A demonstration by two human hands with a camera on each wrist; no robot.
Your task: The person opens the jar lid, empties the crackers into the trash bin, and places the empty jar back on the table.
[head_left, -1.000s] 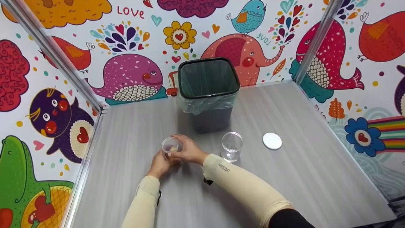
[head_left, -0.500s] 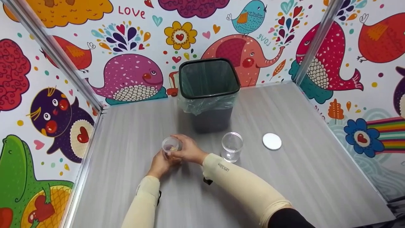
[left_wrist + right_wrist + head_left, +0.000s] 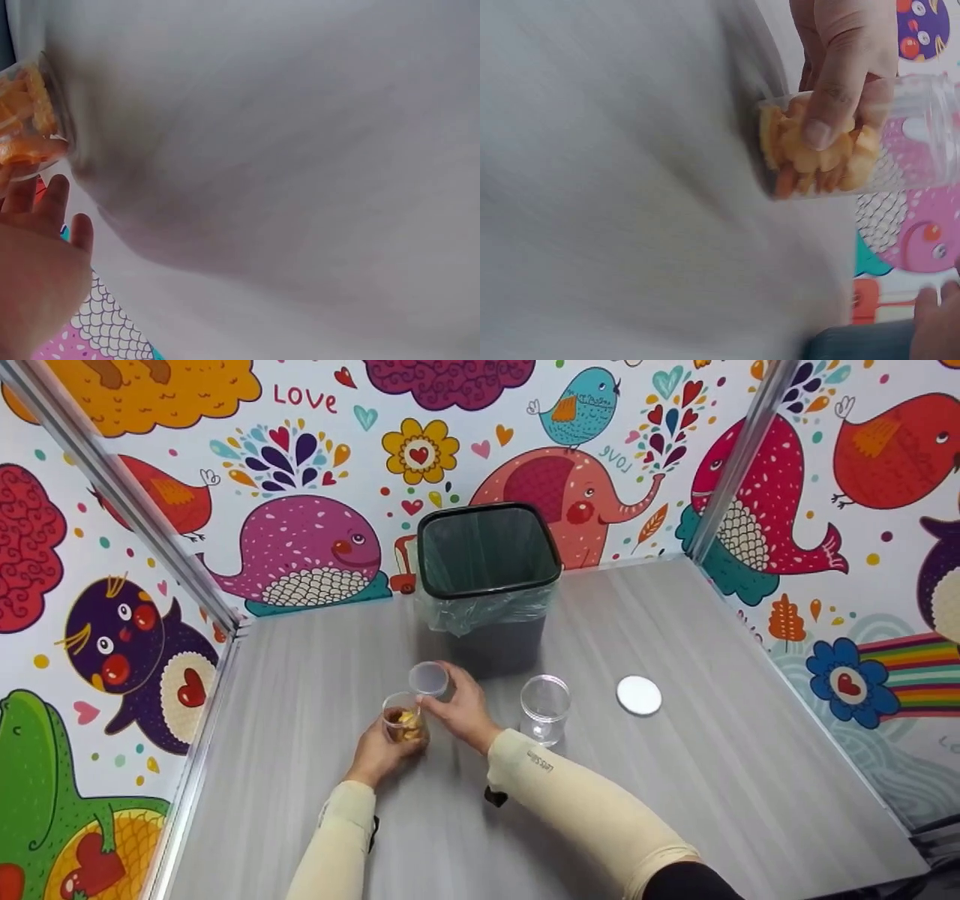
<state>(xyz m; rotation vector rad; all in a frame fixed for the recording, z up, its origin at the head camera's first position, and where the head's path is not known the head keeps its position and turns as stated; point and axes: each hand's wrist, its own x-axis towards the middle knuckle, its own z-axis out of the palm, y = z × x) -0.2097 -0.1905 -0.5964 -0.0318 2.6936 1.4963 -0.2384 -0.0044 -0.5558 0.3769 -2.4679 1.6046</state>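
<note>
My left hand (image 3: 379, 754) grips a clear jar (image 3: 405, 727) low on its side. Yellow-orange snack pieces (image 3: 817, 150) fill its lower part, seen in the right wrist view. In that view the jar's open threaded mouth points to the right, and the left thumb lies along the wall. My right hand (image 3: 465, 709) pinches a translucent round lid (image 3: 428, 679) by its edge, just above and to the right of the jar's mouth. The left wrist view shows only part of the jar (image 3: 30, 120) and the left hand's fingers; the lid is out of both wrist views.
A second clear jar (image 3: 545, 709) stands right of the hands, with nothing visible inside. Further right lies a flat white disc (image 3: 639, 695). Behind the hands stands a dark bin (image 3: 499, 641) with a greenish liner. Patterned walls border the grey table (image 3: 720, 780).
My right hand has lifted the lid off the jar and moved it up and right, leaving the mouth uncovered. The left hand still holds the jar in nearly the same place.
</note>
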